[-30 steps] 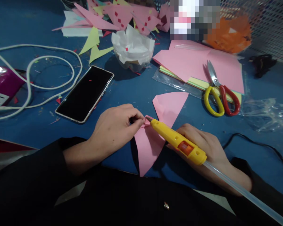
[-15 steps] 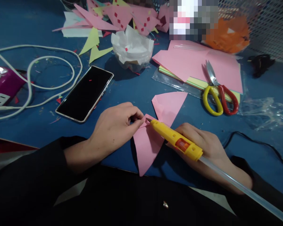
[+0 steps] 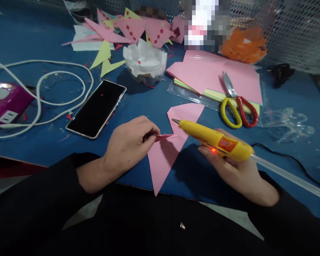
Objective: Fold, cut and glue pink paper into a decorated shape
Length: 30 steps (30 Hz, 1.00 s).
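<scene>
A yellow hot glue gun (image 3: 208,137) is in my right hand (image 3: 234,174), its red light lit and a clear glue stick (image 3: 288,176) sticking out of the back. Its metal tip points left, above the pink paper and apart from it. With thumb and finger, my left hand (image 3: 133,149) pinches a small folded flap at the middle of the pink paper piece (image 3: 164,161). That piece has two wing-like halves, one pointing toward me and the other toward the far right. Part of the flap is hidden by my fingers.
Left of the paper lies a phone (image 3: 97,108), beside a white cable (image 3: 56,103) and a purple power strip (image 3: 9,103). Red-and-yellow scissors (image 3: 232,97) rest on pink sheets (image 3: 216,71). Farther back stand a paper-lined bowl (image 3: 145,60) and pink cutouts (image 3: 133,26).
The glue gun has lifted off the flap and moved up and to the right. My left hand has folded the flap upward, so it shows nearly edge-on.
</scene>
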Available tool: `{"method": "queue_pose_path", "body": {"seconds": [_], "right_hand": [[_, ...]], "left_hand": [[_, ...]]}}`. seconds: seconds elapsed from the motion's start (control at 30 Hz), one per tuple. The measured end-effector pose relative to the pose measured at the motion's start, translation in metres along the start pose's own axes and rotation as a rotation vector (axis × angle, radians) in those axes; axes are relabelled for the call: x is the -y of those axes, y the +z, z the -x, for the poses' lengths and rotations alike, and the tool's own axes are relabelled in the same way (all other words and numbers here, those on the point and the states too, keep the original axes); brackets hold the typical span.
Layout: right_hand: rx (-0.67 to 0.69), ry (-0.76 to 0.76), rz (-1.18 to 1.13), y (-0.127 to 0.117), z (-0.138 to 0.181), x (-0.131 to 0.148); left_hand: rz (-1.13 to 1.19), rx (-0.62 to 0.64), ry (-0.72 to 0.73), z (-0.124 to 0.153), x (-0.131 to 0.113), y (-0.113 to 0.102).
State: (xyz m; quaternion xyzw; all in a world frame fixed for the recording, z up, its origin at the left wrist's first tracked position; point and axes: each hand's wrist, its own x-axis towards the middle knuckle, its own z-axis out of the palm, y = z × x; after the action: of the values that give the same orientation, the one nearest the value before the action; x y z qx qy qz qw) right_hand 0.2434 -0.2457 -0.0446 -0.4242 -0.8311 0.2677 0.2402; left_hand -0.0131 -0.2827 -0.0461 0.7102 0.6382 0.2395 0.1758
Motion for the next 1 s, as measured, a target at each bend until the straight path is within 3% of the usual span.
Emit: {"method": "queue_pose_path", "body": {"seconds": [0.23, 0.4, 0.47, 0.73, 1.0], "right_hand": [[-0.04, -0.019, -0.034, 0.001, -0.002, -0.003], [-0.089, -0.097, -0.022, 0.003, -0.007, -0.006], [-0.107, -0.141, 0.005, 0.003, -0.009, -0.006], [-0.169, -0.115, 0.03, 0.003, -0.012, -0.009], [-0.182, -0.072, 0.017, 0.006, -0.013, -0.01]], "left_hand": [[-0.235, -0.05, 0.233, 0.016, 0.003, 0.003], [-0.423, -0.134, 0.582, 0.026, 0.008, 0.006], [-0.451, -0.129, 0.643, 0.03, 0.007, 0.008], [-0.493, -0.005, 0.459, 0.049, -0.003, 0.012], [-0.459, 0.035, 0.433, 0.049, 0.0, 0.013]]}}
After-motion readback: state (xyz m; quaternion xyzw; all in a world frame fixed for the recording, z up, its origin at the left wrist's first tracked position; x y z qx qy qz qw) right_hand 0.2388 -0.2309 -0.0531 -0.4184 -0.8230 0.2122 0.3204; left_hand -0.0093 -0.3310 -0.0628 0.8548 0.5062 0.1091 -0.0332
